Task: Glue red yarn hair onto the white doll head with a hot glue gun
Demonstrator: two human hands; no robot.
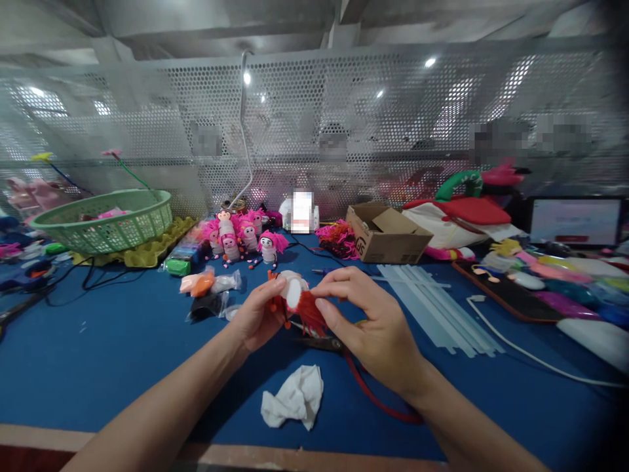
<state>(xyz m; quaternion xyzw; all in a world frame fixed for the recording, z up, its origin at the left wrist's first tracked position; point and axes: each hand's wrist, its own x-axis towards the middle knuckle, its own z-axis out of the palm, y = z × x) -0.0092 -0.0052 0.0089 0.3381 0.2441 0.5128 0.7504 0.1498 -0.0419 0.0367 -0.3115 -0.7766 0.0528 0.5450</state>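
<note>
In the head view, my left hand [260, 313] is closed around a small doll [293, 292] with a white, rounded body and red-orange yarn hair [311, 313]. Thin dark limbs with orange ends dangle from it. My right hand [371, 321] pinches the yarn hair between thumb and fingers, at the doll's right side. Below the hands lies a pair of scissors [322, 343] with dark blades, its red handle [376, 393] partly hidden by my right hand and forearm. A crumpled white tissue [295, 398] rests on the blue table [147, 367] nearer to me.
Several pink-haired dolls [230, 246] stand at the back, with bagged clay [204, 283] in front. A green basket [113, 223] is at left. Pink and red yarn [339, 238], a cardboard box [386, 239], translucent strips [432, 308] and a white cable [515, 354] are at right.
</note>
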